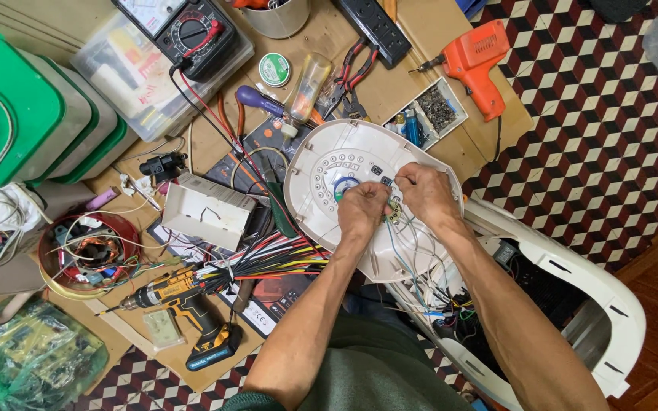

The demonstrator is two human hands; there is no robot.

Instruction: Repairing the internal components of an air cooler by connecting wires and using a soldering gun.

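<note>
A rounded off-white plastic panel (321, 164) with small openings and thin wires lies tilted in front of me. My left hand (361, 209) is closed on a small part at the panel's middle, next to a blue-green round piece (343, 185). My right hand (424, 194) pinches a small component with thin wires (394, 214) right beside it. Thin wires (413, 259) trail from the panel down into a white plastic housing (611, 304) at the lower right.
On the brown board lie a yellow cordless drill (184, 301), a bundle of coloured wires (268, 262), a white open box (203, 213), pliers (352, 76), a multimeter (192, 34), an orange drill (477, 61), a parts tray (432, 110) and green-lidded tubs (32, 114).
</note>
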